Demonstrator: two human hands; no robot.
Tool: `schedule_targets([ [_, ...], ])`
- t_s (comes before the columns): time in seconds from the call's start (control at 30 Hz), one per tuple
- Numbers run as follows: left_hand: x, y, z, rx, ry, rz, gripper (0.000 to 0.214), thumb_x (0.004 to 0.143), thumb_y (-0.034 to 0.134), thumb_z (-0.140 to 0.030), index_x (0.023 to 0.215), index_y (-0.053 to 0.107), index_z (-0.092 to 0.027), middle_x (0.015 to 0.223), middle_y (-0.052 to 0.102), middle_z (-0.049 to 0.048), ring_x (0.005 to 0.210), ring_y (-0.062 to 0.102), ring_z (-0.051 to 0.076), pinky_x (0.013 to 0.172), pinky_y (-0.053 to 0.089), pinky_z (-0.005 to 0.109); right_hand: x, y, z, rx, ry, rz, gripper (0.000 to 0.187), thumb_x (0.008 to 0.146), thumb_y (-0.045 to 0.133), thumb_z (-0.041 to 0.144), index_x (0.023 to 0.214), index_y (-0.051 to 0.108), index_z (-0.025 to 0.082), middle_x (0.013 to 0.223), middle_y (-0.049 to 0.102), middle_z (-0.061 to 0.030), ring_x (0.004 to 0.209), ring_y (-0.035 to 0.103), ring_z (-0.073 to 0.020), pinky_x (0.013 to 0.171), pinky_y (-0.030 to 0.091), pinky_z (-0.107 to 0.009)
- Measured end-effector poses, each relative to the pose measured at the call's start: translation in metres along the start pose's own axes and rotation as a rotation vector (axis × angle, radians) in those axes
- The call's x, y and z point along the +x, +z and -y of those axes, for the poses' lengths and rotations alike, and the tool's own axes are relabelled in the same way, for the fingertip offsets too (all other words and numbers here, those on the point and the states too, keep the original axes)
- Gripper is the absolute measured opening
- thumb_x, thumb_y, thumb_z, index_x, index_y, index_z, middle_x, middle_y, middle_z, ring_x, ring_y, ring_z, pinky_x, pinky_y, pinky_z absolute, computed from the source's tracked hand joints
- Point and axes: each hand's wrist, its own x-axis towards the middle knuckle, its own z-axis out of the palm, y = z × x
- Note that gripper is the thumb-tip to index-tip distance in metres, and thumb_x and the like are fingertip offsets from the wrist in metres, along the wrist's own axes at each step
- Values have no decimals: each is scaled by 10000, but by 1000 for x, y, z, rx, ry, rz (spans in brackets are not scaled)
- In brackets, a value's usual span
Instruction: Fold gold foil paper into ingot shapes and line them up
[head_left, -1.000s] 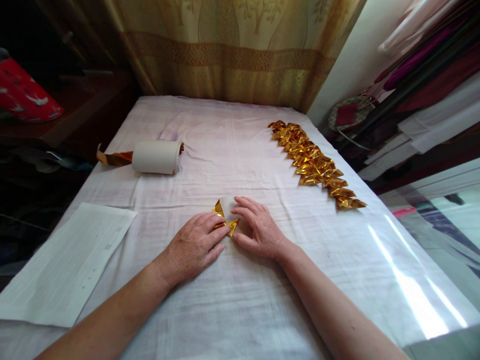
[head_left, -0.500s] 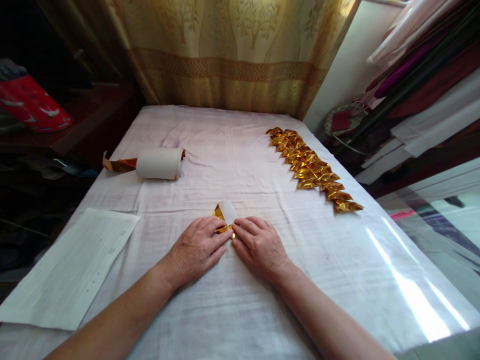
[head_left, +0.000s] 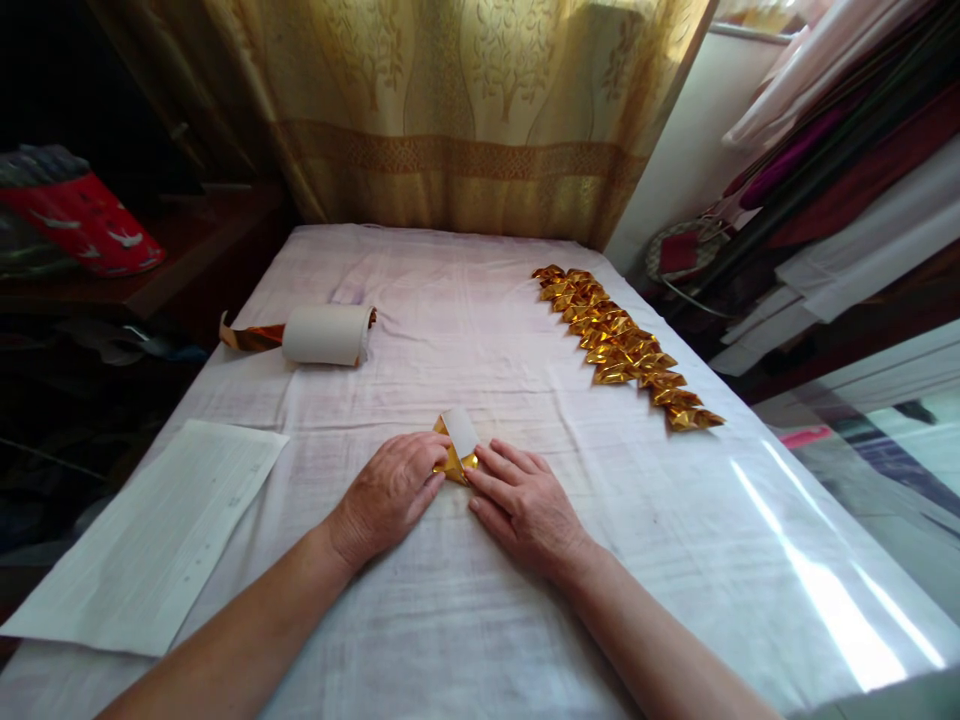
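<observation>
Below the patterned curtain (head_left: 457, 90) stretches a surface (head_left: 420, 620) draped in pale cloth (head_left: 457, 280). A printed sheet (head_left: 154, 535) lies along its left edge. Near the right edge, folded gold pieces (head_left: 611, 330) overlap in a slanting row, leaving a broad stretch of cloth toward the middle. The right hand (head_left: 531, 515) rests with fingers extended, thumb a little apart; the left hand (head_left: 391, 492) has bent fingers, and I can't tell whether they pinch. Farther back on the left, a pale roll (head_left: 326, 335) trails a gold strip (head_left: 259, 339) toward the edge. Between the hands lies a small folded gold-and-white paper (head_left: 460, 432), touched by both, its far end uncovered.
</observation>
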Motion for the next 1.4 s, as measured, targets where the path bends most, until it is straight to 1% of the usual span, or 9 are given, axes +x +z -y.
schedule_targets([
  [0.13, 1, -1, 10, 130, -85, -2, 279, 953, 506, -253, 1210, 576, -172, 1302, 634, 123, 1242, 553, 258, 1035, 459, 449, 1, 1, -13, 52, -75, -37, 256, 926, 597, 269, 1156, 704, 230, 1289, 663, -81, 1238, 568, -280, 1009, 484, -450],
  [0.3, 2, -1, 10, 198, -129, 169, 380, 966, 484, -325, 1313, 582, -205, 1364, 618, 77, 1326, 478, 309, 1117, 330, 563, 12, -3, -35, 51, -147, -66, 236, 936, 561, 202, 1120, 706, 229, 1238, 691, -76, 1187, 608, -243, 1004, 502, -430],
  [0.47, 2, -2, 6, 236, -107, 182, 364, 947, 506, -352, 1265, 638, -236, 1435, 549, 98, 1375, 415, 332, 1139, 268, 581, 25, -2, -49, -151, 9, -82, 242, 940, 553, 198, 1122, 709, 234, 1259, 678, -93, 1196, 597, -276, 960, 511, -450],
  [0.67, 4, -5, 2, 245, -84, 173, 333, 938, 529, -332, 1245, 640, -265, 1236, 646, 83, 1170, 561, 278, 1135, 239, 584, 22, -1, -43, -170, 95, -208, 274, 925, 522, 158, 1127, 694, 227, 1216, 698, -91, 1091, 638, -247, 895, 526, -408],
  [0.8, 5, -3, -8, 289, -80, 135, 313, 914, 569, -297, 1213, 657, -262, 1052, 655, 68, 1020, 587, 257, 1092, 299, 561, 18, -6, -27, -55, 43, -331, 311, 913, 481, 106, 1124, 685, 211, 1127, 727, -86, 1007, 656, -222, 883, 537, -390],
  [0.93, 3, 5, -13, 239, -82, 96, 352, 916, 565, -249, 1264, 606, -220, 1023, 672, 60, 998, 591, 237, 1089, 319, 518, 22, -3, -5, 50, -101, -220, 280, 935, 499, 131, 1140, 676, 203, 1145, 719, -90, 1047, 653, -206, 922, 539, -362],
  [1.03, 1, 7, -7, 215, -73, 45, 278, 923, 550, -226, 1186, 618, -169, 1070, 687, 77, 1030, 592, 235, 1071, 350, 474, 27, 4, 5, 83, -134, -117, 258, 947, 515, 171, 1149, 672, 202, 1167, 710, -98, 1079, 649, -209, 950, 540, -372],
  [1.13, -1, 1, 4, 222, -101, 14, 211, 928, 550, -252, 1104, 638, -174, 1115, 690, 90, 1057, 592, 246, 1029, 381, 459, 27, 10, 5, 79, -127, -117, 246, 951, 509, 181, 1137, 669, 200, 1187, 700, -109, 1114, 639, -220, 969, 538, -395],
  [1.4, 5, -9, 20, 134, -101, 98, 203, 944, 580, -326, 1100, 663, -226, 1070, 735, 35, 995, 633, 214, 947, 411, 412, 27, 9, -6, 176, -80, -135, 202, 914, 528, 147, 1083, 627, 199, 1178, 686, -103, 1131, 619, -221, 1014, 508, -404],
])
